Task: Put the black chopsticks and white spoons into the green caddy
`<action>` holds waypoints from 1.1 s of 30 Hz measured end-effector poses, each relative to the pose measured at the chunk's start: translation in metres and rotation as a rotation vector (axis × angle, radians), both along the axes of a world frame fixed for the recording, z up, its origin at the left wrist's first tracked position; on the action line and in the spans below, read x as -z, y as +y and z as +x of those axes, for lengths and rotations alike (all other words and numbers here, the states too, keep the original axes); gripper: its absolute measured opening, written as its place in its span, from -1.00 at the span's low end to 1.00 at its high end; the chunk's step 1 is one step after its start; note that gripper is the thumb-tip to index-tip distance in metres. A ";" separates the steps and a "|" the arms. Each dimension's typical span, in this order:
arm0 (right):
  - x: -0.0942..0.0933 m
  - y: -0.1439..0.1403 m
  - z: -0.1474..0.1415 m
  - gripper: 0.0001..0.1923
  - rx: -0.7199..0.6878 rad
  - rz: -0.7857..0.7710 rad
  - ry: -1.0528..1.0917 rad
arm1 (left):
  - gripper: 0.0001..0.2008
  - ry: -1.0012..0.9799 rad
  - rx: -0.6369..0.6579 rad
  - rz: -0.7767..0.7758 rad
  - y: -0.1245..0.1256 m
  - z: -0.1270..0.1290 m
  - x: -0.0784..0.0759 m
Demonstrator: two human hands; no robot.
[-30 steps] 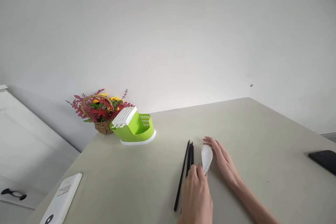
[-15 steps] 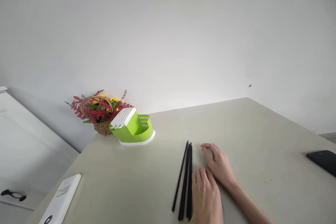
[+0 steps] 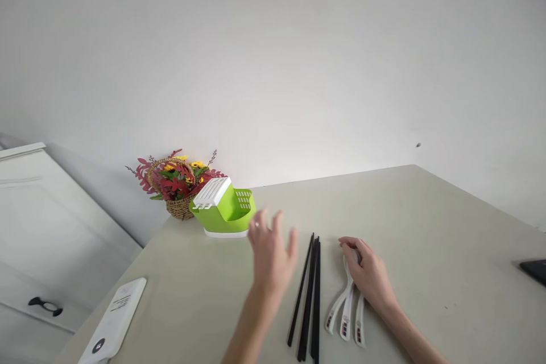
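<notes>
The spoons, three white ones with red marks on their handles, lie on the table at about five o'clock from the middle of the view, their handles fanned out toward the near edge and their bowls hidden under the right hand. That hand rests on top of the bowls with its fingers curled down over them, covering them; whether it truly grips them or only presses on them cannot be told. Just beside the spoons, at their nine o'clock, a bundle of black chopsticks lies flat, running from near to far and apart from the spoon handles. The left hand is at the chopsticks' nine o'clock, raised above the table with its fingers spread wide and holding nothing; it is a little blurred. Past its fingertips, at eleven o'clock, stands a green holder with a white slotted lid and a white base, near the hand but not touching it. Directly behind the holder, at its ten o'clock, sits a wicker basket of flowers against the wall. A white device lies at the table's near left edge at eight o'clock, and a dark phone shows at the far right edge at three o'clock.
</notes>
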State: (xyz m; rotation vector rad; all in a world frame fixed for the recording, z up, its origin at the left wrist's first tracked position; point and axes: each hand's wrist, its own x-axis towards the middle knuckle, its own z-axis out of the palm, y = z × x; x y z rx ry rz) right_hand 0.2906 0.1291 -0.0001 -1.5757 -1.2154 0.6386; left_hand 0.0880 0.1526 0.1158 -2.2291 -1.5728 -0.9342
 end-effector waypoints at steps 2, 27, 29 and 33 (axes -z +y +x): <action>0.000 -0.001 0.000 -0.64 0.026 -0.009 0.014 | -0.64 -0.014 -0.125 0.136 0.034 -0.035 -0.022; 0.027 -0.067 0.053 -0.46 0.130 0.020 0.202 | -0.44 0.172 0.001 0.028 0.080 0.023 -0.027; 0.025 -0.069 0.052 -0.47 0.138 0.023 0.205 | -0.44 0.182 0.038 0.010 0.074 0.049 -0.027; 0.026 -0.071 0.055 -0.52 0.098 -0.010 0.166 | -0.43 0.210 0.110 -0.077 0.062 0.082 -0.031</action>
